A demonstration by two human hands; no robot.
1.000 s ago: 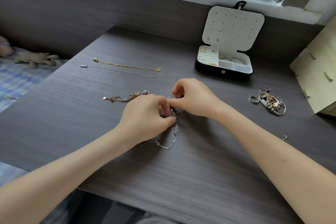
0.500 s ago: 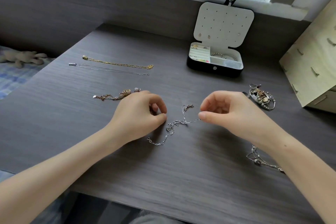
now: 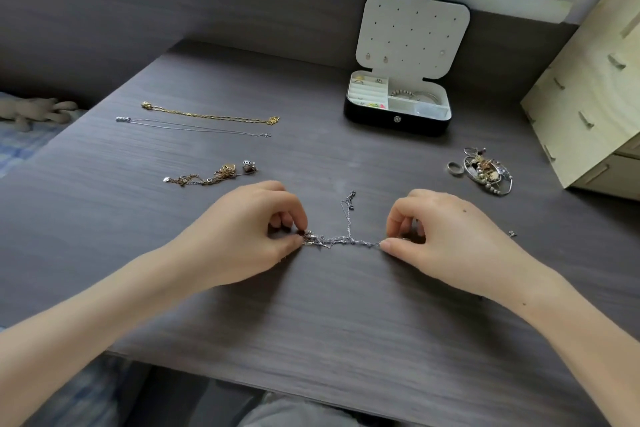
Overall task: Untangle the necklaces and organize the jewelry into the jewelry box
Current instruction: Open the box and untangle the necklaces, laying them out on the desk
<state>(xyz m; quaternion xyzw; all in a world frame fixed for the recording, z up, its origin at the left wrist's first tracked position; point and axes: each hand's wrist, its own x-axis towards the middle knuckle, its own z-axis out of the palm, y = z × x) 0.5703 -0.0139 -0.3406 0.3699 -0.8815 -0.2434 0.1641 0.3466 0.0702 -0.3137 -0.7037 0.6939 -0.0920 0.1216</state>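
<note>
Silver chain tangle (image 3: 332, 240) is stretched between your hands on the desk (image 3: 311, 315), in front of the jewelry box (image 3: 381, 118) and well apart from it. Your left hand (image 3: 242, 236) pinches one end between thumb and fingertip. Your right hand (image 3: 446, 243) pinches the other end the same way. One loose strand runs off the middle toward the box.

Box is open, lid (image 3: 412, 28) upright, with a few earrings (image 3: 385, 60) pinned in its lower rows.
- Left compartment: ring rolls, a couple of rings (image 3: 360, 80) in the back slots, small coloured bits at the front.
- Right rear compartment: beaded bracelet (image 3: 405, 94).
- Right front compartment: can't tell what's in it.

Left of the box, a gold chain (image 3: 211, 116) and a thin silver chain (image 3: 194, 126) lie straight, side by side, not touching. In front of those sits a mixed gold-and-silver tangle (image 3: 211, 177). Right-front of the box, a ring (image 3: 454, 168) sits just beside a pile of jewelry (image 3: 488, 172).
</note>
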